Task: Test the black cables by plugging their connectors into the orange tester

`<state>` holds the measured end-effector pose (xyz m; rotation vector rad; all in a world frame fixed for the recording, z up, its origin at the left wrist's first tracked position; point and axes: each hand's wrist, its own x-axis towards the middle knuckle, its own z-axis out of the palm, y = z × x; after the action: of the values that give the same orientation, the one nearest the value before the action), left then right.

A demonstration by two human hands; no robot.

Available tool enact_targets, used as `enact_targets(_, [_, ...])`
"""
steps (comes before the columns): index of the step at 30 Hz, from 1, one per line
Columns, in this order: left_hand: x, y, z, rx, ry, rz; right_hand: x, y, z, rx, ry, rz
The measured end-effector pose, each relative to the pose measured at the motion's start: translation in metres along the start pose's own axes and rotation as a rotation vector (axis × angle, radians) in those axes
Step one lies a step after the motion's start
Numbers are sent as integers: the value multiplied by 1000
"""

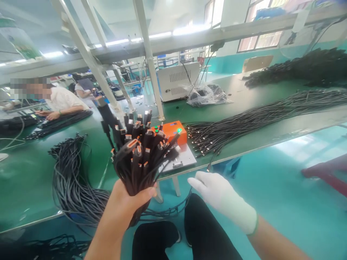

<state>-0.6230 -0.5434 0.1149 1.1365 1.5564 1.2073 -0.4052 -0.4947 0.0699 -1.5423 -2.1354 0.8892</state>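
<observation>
My bare left hand [130, 200] is wrapped round a thick bundle of black cables [135, 162], their metal USB-C plugs pointing up and fanned out. My right hand [217, 193], in a white glove, is closed with thumb and fingers together, and a thin black cable [187, 198] runs from its fingertips back toward the bundle. Behind the bundle, an orange box [176, 133] with a lit green light sits on a light metal plate [180, 159] at the table edge; the bundle hides part of both.
More black cables [252, 117] lie along the green table [173, 112] at right, one plug hanging over its edge. Another cable bundle [70, 177] droops off at left. A white vented case [179, 81], a plastic bag [207, 94] and shelf posts [148, 54] stand behind. A person [63, 101] works at far left.
</observation>
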Motion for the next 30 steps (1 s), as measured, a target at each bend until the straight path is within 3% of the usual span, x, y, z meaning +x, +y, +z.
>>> enact_targets(1, [1,0,0,-10,-23,2,1,-11,-2,103,20,-24])
enact_targets(5, [1,-3,1,-58,-73,-1,10,-56,5,949,-26,-121])
enact_targets(9, [-1,-6,3,-123,12,10,24,-68,23,1259,-16,-61])
enact_targets(13, [-5,-1,-1,-75,134,96,26,-49,36,1445,5,41])
enact_targets(15, [-8,4,-3,-85,132,133,22,-35,41,1464,14,70])
enact_targets(18, [-13,8,-2,-94,92,153,16,-16,47,1305,-3,179])
enact_targets(24, [-8,-4,4,-58,49,37,29,0,52,979,-84,369])
enact_targets(30, [-1,-6,7,-11,30,23,43,-4,46,912,-97,313])
